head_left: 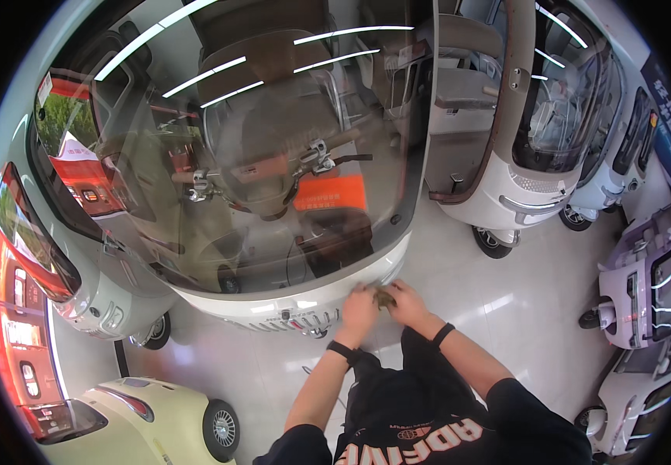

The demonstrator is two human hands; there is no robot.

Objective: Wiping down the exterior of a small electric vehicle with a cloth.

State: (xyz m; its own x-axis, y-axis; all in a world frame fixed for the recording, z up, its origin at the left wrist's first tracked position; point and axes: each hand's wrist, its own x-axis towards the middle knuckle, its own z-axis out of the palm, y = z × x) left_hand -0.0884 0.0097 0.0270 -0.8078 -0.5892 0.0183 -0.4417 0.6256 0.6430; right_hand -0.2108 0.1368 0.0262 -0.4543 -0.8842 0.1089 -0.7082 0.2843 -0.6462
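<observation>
Both my hands are together in front of me, close to the lower front of a white enclosed three-wheeler (pixel 289 306). Between them is a small, crumpled, olive-brown thing (pixel 384 299) that looks like a rag; its exact kind is too small to make out. The fingers of my left hand (pixel 359 311) are closed at its left side. My right hand (pixel 409 305) pinches it from the right. Above my hands curves the vehicle's large windshield (pixel 273 225), with handlebars (pixel 316 159) and an orange sheet (pixel 332 192) visible behind the glass.
A pale yellow vehicle (pixel 149 422) stands at the lower left, its wheel toward me. Another white enclosed vehicle (pixel 498 194) is at the upper right, beside a light blue one (pixel 603 182). Lilac (pixel 626 298) and grey vehicles line the right side. Glossy tile floor (pixel 498 310) lies between them.
</observation>
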